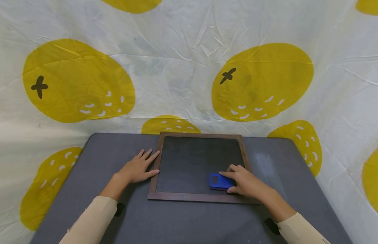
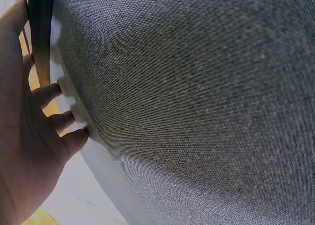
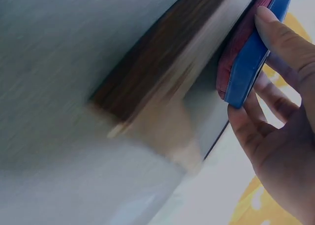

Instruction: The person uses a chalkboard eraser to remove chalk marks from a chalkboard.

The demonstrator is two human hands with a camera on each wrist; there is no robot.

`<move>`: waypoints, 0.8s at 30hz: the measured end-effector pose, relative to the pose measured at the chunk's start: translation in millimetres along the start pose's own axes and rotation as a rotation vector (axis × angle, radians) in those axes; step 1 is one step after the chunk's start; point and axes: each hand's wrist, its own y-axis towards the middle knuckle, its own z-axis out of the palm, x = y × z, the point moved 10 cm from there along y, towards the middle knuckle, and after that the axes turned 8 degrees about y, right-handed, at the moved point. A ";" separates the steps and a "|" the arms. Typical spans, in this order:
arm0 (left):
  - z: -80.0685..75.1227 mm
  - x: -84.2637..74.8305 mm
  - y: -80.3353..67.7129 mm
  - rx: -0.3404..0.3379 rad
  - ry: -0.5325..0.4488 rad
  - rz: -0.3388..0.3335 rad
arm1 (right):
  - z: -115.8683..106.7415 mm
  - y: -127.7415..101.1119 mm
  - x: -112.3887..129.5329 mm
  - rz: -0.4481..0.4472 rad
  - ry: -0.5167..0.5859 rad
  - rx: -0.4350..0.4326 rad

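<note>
A dark chalkboard (image 1: 192,162) in a brown wooden frame (image 1: 153,176) lies flat on a grey table (image 1: 85,176). My right hand (image 1: 245,181) grips a blue eraser (image 1: 220,182) and presses it on the board's lower right part; the right wrist view shows the blue eraser (image 3: 251,57) with a red felt pad, held between thumb and fingers (image 3: 275,35). My left hand (image 1: 139,167) rests flat on the table with straight fingers touching the frame's left side. In the left wrist view the fingers (image 2: 47,94) lie along the frame edge (image 2: 42,33).
A white cloth with large yellow fruit prints (image 1: 262,81) hangs behind and around the table. A pale chalk smudge (image 1: 263,162) marks the table right of the board. The table's rounded far corners lie close to the cloth.
</note>
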 end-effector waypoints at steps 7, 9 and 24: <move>-2.5 -2.4 -0.9 0.004 -0.001 -0.003 | -8.4 -23.6 -30.1 0.069 0.056 -0.003; -1.7 -3.1 -1.2 0.007 0.001 -0.003 | -8.5 -27.2 -34.8 0.071 0.057 -0.003; -2.8 -3.2 -3.3 -0.005 -0.014 0.005 | -6.0 -16.8 -25.0 0.023 0.031 0.018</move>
